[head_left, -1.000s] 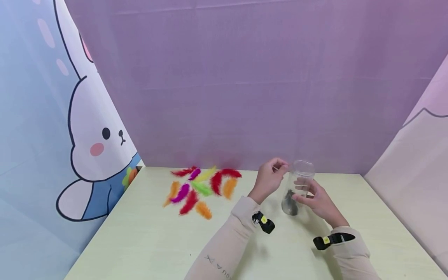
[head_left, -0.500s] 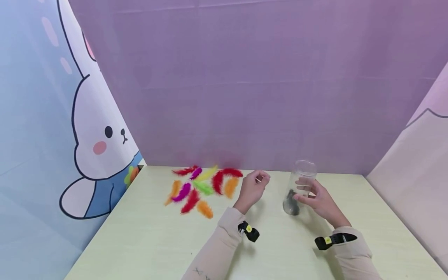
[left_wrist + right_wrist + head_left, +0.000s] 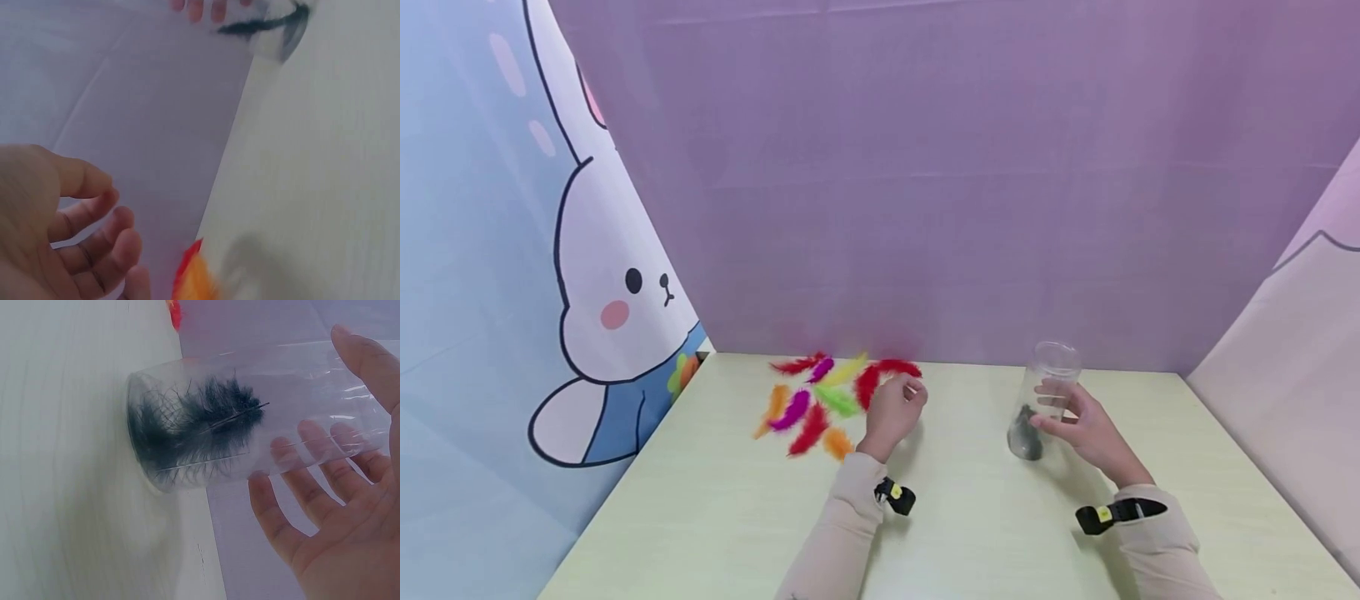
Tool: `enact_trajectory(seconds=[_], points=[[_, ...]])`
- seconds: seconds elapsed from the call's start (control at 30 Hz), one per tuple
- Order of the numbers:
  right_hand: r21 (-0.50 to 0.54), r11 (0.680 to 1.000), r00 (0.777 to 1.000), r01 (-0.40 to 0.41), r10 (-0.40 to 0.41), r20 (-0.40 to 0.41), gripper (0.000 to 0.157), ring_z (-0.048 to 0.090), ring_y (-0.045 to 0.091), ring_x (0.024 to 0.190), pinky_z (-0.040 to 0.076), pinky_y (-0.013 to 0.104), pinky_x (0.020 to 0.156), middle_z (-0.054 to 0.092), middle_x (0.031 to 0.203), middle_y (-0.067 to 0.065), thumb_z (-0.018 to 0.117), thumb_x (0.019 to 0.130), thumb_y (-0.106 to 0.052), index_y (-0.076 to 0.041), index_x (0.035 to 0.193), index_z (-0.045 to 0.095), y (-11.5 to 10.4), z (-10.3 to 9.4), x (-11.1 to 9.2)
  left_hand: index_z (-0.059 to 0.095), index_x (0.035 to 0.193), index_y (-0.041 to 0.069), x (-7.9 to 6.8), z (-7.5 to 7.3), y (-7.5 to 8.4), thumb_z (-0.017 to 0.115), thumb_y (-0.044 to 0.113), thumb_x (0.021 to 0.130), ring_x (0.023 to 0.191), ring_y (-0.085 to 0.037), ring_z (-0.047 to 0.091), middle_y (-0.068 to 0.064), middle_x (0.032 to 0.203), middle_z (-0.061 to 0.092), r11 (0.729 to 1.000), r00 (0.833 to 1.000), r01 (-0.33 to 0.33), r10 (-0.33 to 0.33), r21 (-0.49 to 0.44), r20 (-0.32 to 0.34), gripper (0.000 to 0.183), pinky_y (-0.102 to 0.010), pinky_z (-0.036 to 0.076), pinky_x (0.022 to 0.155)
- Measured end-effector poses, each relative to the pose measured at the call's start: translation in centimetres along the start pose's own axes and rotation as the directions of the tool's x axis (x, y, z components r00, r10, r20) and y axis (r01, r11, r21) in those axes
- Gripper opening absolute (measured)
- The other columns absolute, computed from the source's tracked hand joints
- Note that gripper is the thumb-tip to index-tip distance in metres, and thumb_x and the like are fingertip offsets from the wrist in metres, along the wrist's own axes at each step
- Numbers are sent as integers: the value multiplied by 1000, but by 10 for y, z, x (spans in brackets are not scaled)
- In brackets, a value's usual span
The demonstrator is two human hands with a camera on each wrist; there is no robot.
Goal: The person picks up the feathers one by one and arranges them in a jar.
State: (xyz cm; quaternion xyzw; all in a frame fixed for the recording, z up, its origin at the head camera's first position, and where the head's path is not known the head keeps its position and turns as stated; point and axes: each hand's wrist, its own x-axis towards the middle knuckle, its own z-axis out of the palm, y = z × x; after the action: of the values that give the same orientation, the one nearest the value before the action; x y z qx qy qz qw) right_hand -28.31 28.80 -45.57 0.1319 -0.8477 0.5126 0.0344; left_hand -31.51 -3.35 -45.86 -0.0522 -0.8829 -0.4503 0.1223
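My left hand (image 3: pixel 892 414) hovers at the right edge of the coloured feathers, overlapping a red feather (image 3: pixel 867 387) in the head view. Its thumb and fingertips come together in a loose curl with nothing between them. Below that hand, in the left wrist view, an orange feather (image 3: pixel 197 281) shows. My right hand (image 3: pixel 1088 435) has its thumb and fingers around a tall clear jar (image 3: pixel 1051 371), which leans slightly, its base at the table. Several dark feathers (image 3: pixel 212 422) lie inside the jar near the bottom, seen through its wall.
Red, purple, yellow, green and orange feathers, among them a green feather (image 3: pixel 837 401) and a purple feather (image 3: pixel 792 410), lie spread on the pale table (image 3: pixel 700 517). A purple cloth (image 3: pixel 925 208) rises behind the table's far edge. A rabbit-print curtain (image 3: pixel 602 308) hangs at left.
My left hand has moved left, from beside the jar's mouth to the feathers, and now hides the right-hand orange one. The right hand keeps holding the jar in the same place.
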Motion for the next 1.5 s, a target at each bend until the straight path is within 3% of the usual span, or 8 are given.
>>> enact_trajectory(seconds=[0.2, 0.4, 0.63, 0.73, 0.9, 1.1, 1.3, 1.5], points=[[-4, 1000, 1000, 6, -6, -1, 71, 58, 35, 126, 56, 23, 87, 53, 145, 22, 76, 93, -25, -5, 150, 39, -1, 0, 1, 72, 99, 16, 3, -21, -13, 64, 25, 96, 72, -16, 63, 0, 87, 73, 992, 996, 85, -85, 96, -10, 12, -32, 50, 61], [-9, 1000, 1000, 24, -24, -16, 67, 60, 12, 120, 55, 22, 88, 56, 140, 17, 77, 93, -24, -6, 147, 43, -1, 0, 2, 68, 87, 17, 1, -34, -22, 64, 24, 93, 63, -16, 58, 2, 77, 67, 972, 986, 169, -168, 166, -23, 11, -33, 44, 55], [-6, 1000, 1000, 24, -24, -12, 70, 61, 6, 116, 56, 23, 87, 56, 139, 17, 77, 93, -24, -2, 148, 41, -1, 0, 2, 40, 53, 16, -1, -34, -28, 66, 26, 95, 45, -15, 34, 4, 48, 32, 943, 970, 221, -238, 248, 42, 50, -28, 20, 43], [-10, 1000, 1000, 21, -21, -9, 70, 62, 9, 116, 57, 24, 86, 53, 142, 24, 77, 93, -24, -3, 149, 41, -1, 0, 2, 45, 54, 15, -3, -33, -28, 67, 30, 93, 47, -17, 40, 3, 50, 36, 925, 962, 238, -267, 297, 62, 48, -31, 28, 44], [-5, 1000, 1000, 19, -19, -6, 70, 63, 10, 116, 57, 25, 87, 53, 142, 24, 77, 93, -25, -3, 149, 41, -1, 0, 3, 62, 73, 9, -8, -29, -28, 69, 33, 93, 58, -25, 56, -5, 63, 56, 900, 960, 233, -272, 368, 59, 31, -40, 43, 53], [-6, 1000, 1000, 23, -23, -7, 69, 62, 10, 116, 57, 24, 87, 56, 139, 16, 77, 93, -24, -4, 148, 42, 1, 0, 3, 65, 84, 7, -10, -22, -30, 72, 36, 90, 60, -26, 57, -7, 68, 61, 879, 961, 238, -276, 413, 33, 30, -41, 44, 52], [-6, 1000, 1000, 26, -26, -6, 69, 63, 20, 119, 57, 25, 86, 53, 142, 24, 76, 93, -24, -3, 148, 41, 1, 0, 2, 65, 87, 5, -7, -15, -32, 73, 22, 90, 61, -27, 58, -9, 72, 62, 863, 959, 248, -282, 439, 14, 19, -41, 47, 53], [1, 999, 999, 32, -32, -10, 67, 61, 15, 120, 56, 22, 88, 52, 142, 26, 76, 93, -23, -4, 147, 43, 2, 1, 2, 67, 86, 5, -2, -12, -32, 67, 14, 93, 63, -28, 60, -10, 75, 64, 856, 965, 231, -263, 461, 4, 12, -43, 51, 56]])
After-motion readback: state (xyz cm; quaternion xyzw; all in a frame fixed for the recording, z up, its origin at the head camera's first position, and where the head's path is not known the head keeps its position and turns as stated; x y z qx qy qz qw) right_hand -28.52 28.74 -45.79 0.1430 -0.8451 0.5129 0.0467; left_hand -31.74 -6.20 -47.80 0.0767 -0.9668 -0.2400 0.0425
